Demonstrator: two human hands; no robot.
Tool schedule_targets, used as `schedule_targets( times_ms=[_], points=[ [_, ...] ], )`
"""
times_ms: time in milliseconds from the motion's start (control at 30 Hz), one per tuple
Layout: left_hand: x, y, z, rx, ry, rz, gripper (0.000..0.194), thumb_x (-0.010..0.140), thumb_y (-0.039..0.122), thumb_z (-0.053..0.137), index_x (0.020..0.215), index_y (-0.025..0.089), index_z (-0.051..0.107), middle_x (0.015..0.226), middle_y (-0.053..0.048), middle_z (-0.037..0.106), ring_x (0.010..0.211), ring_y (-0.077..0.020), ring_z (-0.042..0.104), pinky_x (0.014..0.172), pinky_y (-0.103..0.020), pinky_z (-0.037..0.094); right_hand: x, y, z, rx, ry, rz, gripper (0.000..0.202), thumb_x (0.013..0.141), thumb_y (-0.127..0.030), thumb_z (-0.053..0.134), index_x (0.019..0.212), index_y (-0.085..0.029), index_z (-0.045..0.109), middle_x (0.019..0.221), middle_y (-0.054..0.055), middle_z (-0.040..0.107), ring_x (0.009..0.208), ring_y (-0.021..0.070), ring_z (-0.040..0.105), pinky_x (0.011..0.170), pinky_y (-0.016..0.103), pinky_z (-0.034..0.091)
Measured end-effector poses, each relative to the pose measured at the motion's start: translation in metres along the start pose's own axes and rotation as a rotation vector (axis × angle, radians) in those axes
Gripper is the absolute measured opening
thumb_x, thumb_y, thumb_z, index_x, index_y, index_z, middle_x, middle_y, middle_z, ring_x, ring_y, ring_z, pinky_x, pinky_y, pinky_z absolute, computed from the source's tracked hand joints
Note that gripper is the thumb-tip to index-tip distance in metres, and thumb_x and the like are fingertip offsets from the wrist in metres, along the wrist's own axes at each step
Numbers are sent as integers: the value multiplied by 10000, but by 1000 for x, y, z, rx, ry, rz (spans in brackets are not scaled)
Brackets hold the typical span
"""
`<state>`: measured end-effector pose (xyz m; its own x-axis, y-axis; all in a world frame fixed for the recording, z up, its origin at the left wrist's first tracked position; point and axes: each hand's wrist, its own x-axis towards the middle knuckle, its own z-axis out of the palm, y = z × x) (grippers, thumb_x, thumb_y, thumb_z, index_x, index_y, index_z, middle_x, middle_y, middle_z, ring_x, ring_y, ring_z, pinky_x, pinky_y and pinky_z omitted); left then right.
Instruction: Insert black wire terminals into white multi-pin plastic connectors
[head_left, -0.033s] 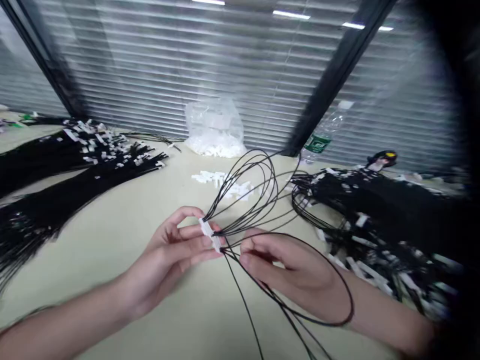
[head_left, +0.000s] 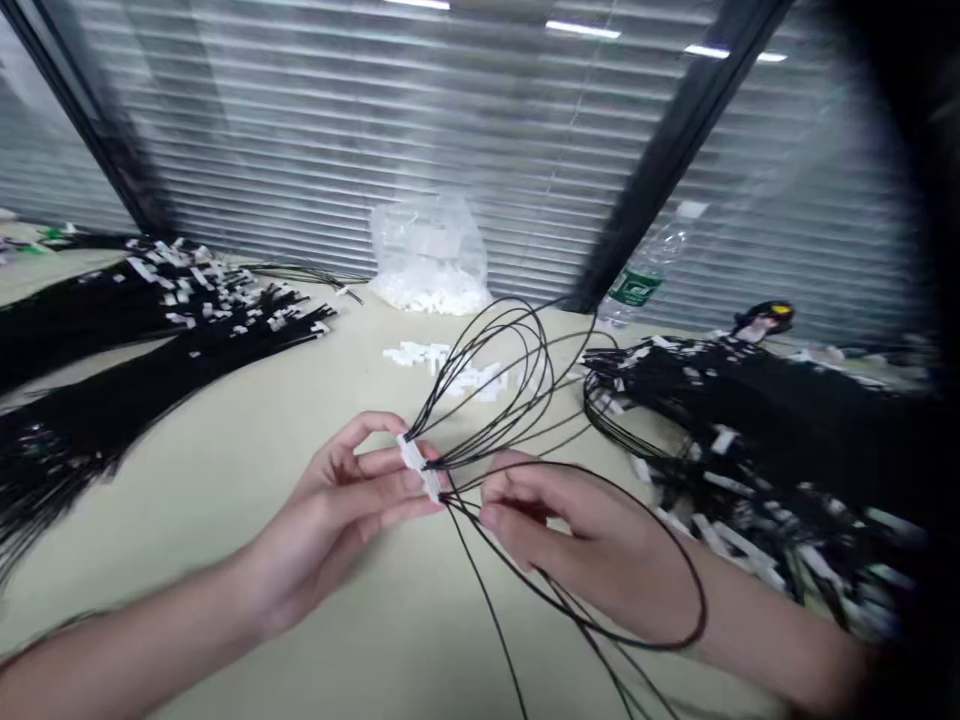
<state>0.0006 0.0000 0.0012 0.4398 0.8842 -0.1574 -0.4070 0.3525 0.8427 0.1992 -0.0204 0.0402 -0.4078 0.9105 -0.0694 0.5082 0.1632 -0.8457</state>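
My left hand [head_left: 352, 510] holds a white plastic connector housing [head_left: 420, 467] between thumb and fingers, tilted over the table. Thin black wires [head_left: 517, 415] run out of its right side in bunches. Some arch up in loops, and others hang down past my right hand. My right hand [head_left: 570, 530] is closed just right of the connector, thumb and forefinger pinched on a black wire close to the housing. One long wire curves over the back of this hand. The exact pinch point is partly hidden by the fingers.
Bundles of black wires with white ends [head_left: 150, 330] lie at the left. Another wire heap [head_left: 735, 420] covers the right side. Loose white connectors [head_left: 476, 378] lie mid-table, before a clear bag [head_left: 431, 260] of white parts. A plastic bottle [head_left: 637, 280] stands by the blinds.
The wires hanging below my right hand have shifted slightly to the right, and the upper loops have moved a little. Both hands stay almost in place.
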Motion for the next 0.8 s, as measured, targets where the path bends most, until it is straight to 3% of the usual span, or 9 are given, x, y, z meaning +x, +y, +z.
schedule_targets(
  times_ms=[167, 300, 433, 600, 800],
  points=[
    [2, 1, 2, -3, 22, -10, 269, 804, 48, 572, 964, 258, 524, 905, -7, 684, 885, -153, 652, 811, -274, 530, -4, 7, -3, -65, -23, 15, 110, 852, -211, 442, 805, -188, 540, 801, -21, 537, 692, 74, 455, 605, 182, 361],
    [2, 0, 2, -3, 11, -11, 278, 801, 41, 569, 971, 256, 521, 896, -14, 681, 895, -177, 655, 798, -283, 534, -1, 11, -8, -34, -63, -12, 131, 849, -248, 466, 767, -169, 533, 717, -16, 509, 652, 79, 438, 586, 183, 367],
    [0, 0, 2, -4, 21, -9, 291, 792, 34, 578, 973, 258, 530, 894, -13, 680, 878, -172, 662, 786, -268, 538, 2, 10, -12, 194, -220, 60, 250, 834, -362, 507, 710, -146, 484, 642, -16, 444, 570, 71, 396, 508, 186, 329],
    [6, 2, -3, -7, 101, 64, 295, 775, 28, 592, 951, 263, 558, 914, -22, 689, 861, -169, 672, 773, -256, 546, -2, -6, -21, 462, -462, 255, 289, 814, -412, 541, 751, -137, 479, 659, -15, 453, 593, 64, 404, 560, 183, 336],
    [16, 3, -11, -22, 198, 117, 291, 759, 17, 600, 936, 246, 573, 881, -27, 683, 803, -156, 671, 770, -289, 554, -11, -24, -23, 595, -464, 339, 366, 787, -453, 576, 657, -142, 434, 610, -24, 396, 570, 62, 351, 565, 196, 316]
  ],
)
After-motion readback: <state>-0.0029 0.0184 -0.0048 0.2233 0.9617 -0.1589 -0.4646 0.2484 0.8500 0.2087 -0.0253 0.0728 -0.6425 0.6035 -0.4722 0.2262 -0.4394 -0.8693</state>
